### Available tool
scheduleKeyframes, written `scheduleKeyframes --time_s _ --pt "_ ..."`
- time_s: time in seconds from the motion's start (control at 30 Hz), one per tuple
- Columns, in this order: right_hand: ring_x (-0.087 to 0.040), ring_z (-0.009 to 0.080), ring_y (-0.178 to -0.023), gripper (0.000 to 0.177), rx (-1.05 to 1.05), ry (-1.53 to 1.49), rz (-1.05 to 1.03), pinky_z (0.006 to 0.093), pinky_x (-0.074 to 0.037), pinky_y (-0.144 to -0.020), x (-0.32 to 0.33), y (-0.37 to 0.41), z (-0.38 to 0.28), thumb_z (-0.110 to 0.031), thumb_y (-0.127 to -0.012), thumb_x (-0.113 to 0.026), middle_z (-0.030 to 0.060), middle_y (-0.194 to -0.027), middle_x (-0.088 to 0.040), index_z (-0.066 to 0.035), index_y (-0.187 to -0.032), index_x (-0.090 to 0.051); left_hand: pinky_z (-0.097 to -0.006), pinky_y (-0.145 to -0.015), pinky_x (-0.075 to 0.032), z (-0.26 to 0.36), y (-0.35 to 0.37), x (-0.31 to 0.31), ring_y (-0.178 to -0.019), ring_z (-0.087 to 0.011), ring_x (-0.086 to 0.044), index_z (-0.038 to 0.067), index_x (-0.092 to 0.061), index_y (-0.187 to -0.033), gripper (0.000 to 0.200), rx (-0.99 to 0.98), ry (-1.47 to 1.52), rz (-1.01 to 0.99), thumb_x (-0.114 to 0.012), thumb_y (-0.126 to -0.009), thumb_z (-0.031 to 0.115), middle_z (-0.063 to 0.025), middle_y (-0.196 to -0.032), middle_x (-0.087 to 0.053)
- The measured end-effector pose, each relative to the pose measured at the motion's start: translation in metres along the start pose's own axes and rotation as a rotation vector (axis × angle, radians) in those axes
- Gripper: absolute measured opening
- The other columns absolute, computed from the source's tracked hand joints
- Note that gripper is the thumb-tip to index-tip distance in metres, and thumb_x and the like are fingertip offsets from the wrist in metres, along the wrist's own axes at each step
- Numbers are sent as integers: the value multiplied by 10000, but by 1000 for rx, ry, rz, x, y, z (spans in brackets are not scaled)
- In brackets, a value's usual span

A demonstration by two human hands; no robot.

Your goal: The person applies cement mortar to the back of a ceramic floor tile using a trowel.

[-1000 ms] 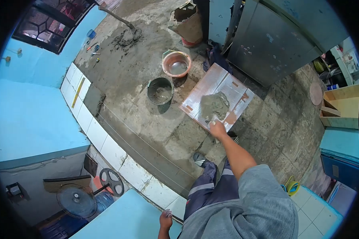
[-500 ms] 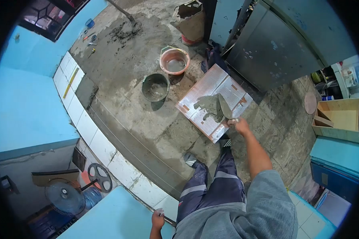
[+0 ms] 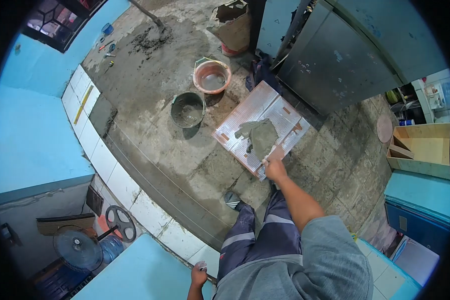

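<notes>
My right hand [image 3: 274, 169] is closed on the handle of a trowel [image 3: 263, 140], whose mortar-coated blade lies flat over grey mortar [image 3: 247, 130]. Under the mortar is a silvery foil-faced board [image 3: 235, 119] on the floor in front of my feet. My left hand [image 3: 199, 272] is low beside the light blue surface, fingers curled; whether it holds anything is too small to tell. Left of the board stand a dark bucket [image 3: 187, 111] with greyish contents and an orange bucket [image 3: 212, 76] with a raised handle.
White tiles [image 3: 105, 155] form a border on the left, with strings [image 3: 155, 175] stretched alongside. A yellow level [image 3: 83, 105] lies on them. A metal door-like panel [image 3: 330, 65] leans at upper right. A torn sack [image 3: 230, 25] stands behind the buckets. A fan [image 3: 76, 242] is lower left.
My right hand has moved left and slightly down with the trowel. The trowel blade has gone from tilted up to lying over the mortar. The whole view has shifted slightly.
</notes>
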State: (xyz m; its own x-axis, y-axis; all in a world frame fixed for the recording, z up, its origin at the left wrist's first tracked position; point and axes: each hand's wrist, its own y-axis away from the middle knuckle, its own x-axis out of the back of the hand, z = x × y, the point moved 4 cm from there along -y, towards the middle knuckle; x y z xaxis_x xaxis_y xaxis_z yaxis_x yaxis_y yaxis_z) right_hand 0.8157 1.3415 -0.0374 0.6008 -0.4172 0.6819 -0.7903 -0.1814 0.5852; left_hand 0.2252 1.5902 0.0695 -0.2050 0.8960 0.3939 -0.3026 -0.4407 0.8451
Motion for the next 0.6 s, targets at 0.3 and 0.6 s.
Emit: scheduleKeyframes --time_s 0.3,0.6 --pt "-641 235 -717 453 -36 -586 -286 385 -513 -617 -38 44 -28 -410 -970 -633 118 -890 -676 15 -1122 -669 -342 -965 -514 9 -22 6 -1069 -253 -680 -22 -617 -1217 399 -220 -132 46 -636 -819 -54 -164 -1126 -700" --pt "-520 112 -583 341 -180 -928 -216 282 -433 -493 61 9 81 -350 -978 -638 2 -701 -541 -57 -1152 -657 -351 -955 -508 28 -6 -29 -1061 -259 -674 -12 -619 -1230 403 -52 -82 67 -606 -829 -48 -157 -1115 -702"
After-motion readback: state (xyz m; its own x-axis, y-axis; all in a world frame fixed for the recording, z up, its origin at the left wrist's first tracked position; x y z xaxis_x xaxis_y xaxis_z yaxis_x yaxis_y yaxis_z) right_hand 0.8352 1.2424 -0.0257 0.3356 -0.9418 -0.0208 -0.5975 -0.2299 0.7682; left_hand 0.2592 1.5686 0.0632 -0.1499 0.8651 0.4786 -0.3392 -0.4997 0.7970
